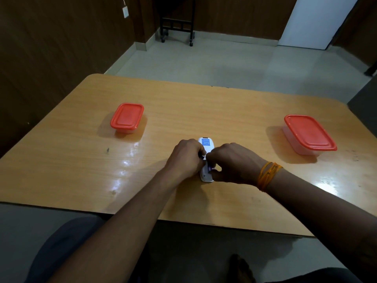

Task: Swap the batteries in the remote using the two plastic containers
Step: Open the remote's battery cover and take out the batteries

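Observation:
A white remote (206, 145) lies back side up on the wooden table (183, 103), with a blue label at its far end. My left hand (186, 158) grips its left side. My right hand (234, 164) presses on its right side and near end, fingers curled over the battery bay, where something purple (210, 169) shows between the fingers. Two clear plastic containers with red lids stand shut: one (127, 117) at the left, the other (309, 133) at the right. Both are well apart from my hands.
The table's near edge runs just in front of my lap. A black wheeled stand (177, 23) is on the floor beyond the table. A dark object (363, 105) borders the table's right edge.

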### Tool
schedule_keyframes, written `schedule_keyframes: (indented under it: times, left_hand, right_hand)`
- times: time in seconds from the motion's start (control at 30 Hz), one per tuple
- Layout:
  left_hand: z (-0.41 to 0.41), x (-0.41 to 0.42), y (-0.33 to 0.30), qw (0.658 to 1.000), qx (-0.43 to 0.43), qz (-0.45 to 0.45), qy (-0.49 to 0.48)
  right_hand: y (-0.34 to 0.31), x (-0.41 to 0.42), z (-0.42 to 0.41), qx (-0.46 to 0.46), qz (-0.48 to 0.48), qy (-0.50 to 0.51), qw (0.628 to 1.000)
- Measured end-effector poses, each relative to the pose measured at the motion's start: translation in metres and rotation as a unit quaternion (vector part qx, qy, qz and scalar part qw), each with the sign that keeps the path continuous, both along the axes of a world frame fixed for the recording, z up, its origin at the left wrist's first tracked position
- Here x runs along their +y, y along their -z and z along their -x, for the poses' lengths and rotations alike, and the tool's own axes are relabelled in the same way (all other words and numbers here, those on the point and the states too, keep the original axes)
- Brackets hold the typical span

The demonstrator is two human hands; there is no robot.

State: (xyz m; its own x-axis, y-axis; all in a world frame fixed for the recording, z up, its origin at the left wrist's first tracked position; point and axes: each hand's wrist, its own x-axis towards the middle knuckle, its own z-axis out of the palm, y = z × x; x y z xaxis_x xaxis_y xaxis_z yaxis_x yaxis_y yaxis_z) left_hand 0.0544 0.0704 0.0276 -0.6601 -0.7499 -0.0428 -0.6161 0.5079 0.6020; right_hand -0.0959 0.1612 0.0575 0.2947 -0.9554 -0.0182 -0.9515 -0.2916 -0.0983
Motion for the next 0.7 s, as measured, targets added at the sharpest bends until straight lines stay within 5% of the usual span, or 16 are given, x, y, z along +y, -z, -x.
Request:
schedule_keyframes:
  times: [0.13, 0.4, 0.7]
  left_hand:
    - [0.002, -0.004, 0.003, 1.000, -0.002, -0.006, -0.009]
    - [0.001, -0.005, 0.005, 1.000, 0.008, 0.005, -0.015]
    - [0.000, -0.006, 0.011, 0.999, 0.028, 0.006, -0.022]
  right_hand:
    - [0.014, 0.016, 0.005, -0.067, 0.066, -0.008, 0.996]
    - [0.043, 0.022, 0.000, -0.131, 0.055, 0.040, 0.989]
    - [0.045, 0.024, -0.012, -0.219, 0.085, 0.192, 0.953]
